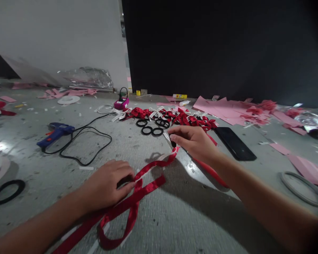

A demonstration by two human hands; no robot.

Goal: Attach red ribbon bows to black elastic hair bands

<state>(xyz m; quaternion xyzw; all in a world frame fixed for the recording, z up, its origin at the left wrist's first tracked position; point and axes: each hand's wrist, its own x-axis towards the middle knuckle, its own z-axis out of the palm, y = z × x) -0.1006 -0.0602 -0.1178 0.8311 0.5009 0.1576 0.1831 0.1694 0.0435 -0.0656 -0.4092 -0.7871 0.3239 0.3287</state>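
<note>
My left hand (108,185) presses down on a red satin ribbon (127,208) lying on the grey floor, fingers curled over its crossing point. My right hand (193,141) is raised a little farther out, pinching the other end of the ribbon together with a thin white strip (167,137) between thumb and fingers. The ribbon runs taut between both hands and loops back toward me. Just beyond my right hand lie small black hair ties (152,131) and a row of finished red-and-white bows (175,116).
A blue glue gun (55,133) with a black cable lies at the left. A black phone (234,143) rests at the right. Pink paper sheets (228,111), a black ring (6,191), a grey ring (299,188) and scraps litter the floor.
</note>
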